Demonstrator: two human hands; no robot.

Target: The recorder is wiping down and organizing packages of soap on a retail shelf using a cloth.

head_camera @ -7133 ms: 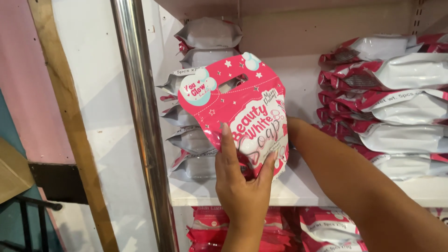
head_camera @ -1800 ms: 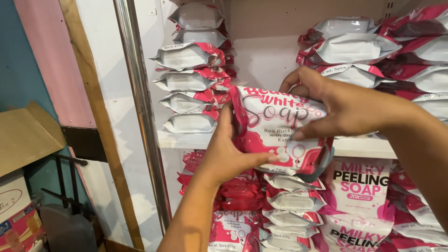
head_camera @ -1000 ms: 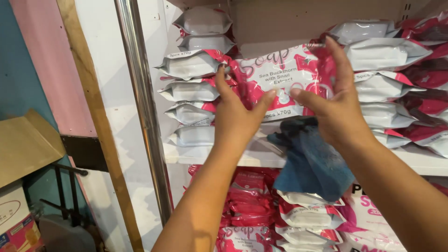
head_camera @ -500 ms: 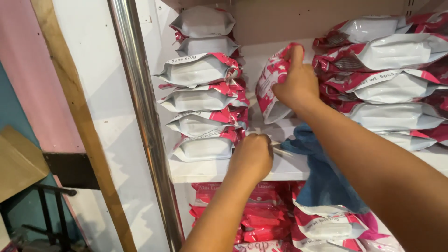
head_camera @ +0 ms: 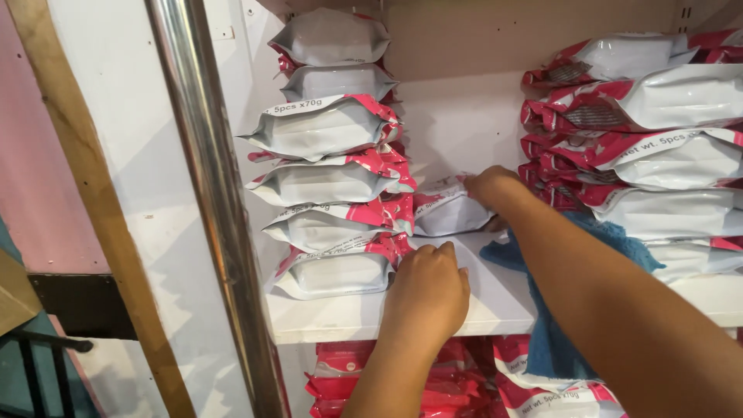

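My right hand (head_camera: 489,190) reaches deep into the white shelf (head_camera: 495,298) and rests on a pink and white soap pack (head_camera: 445,210) lying at the back, between two stacks. My left hand (head_camera: 427,290) sits on the shelf surface with curled fingers, its fingertips against the bottom pack of the left stack (head_camera: 333,178). A blue cloth (head_camera: 561,310) hangs under my right forearm and over the shelf's front edge.
A taller stack of the same packs (head_camera: 658,147) fills the shelf's right side. A shiny metal pole (head_camera: 217,209) and a wooden strip (head_camera: 101,224) stand at the left. More pink packs (head_camera: 457,387) lie on the shelf below.
The pack went from upright in my right hand to lying flat at the back of the shelf. My left hand stayed low on the shelf by the left stack.
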